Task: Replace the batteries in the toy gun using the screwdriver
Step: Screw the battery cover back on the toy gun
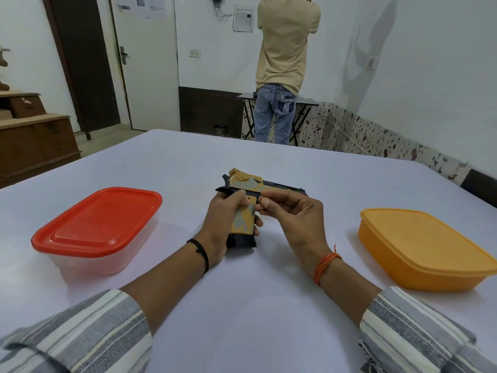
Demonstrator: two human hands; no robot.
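Note:
The toy gun (250, 184), black with yellow and grey camouflage panels, is held just above the middle of the white table (242, 305), its barrel pointing right. My left hand (228, 219) grips the gun's handle from the left. My right hand (293, 214) has its fingers curled, with thumb and forefinger pinching at the trigger area where handle and body meet. Whatever small part the fingertips pinch is too small to make out. No screwdriver or batteries are in view.
A clear tub with a red lid (99, 224) stands on the table to the left. An orange lidded tub (427, 249) stands to the right. Beyond the table's far edge a person (285, 63) stands with their back to me at a small folding table (306, 102).

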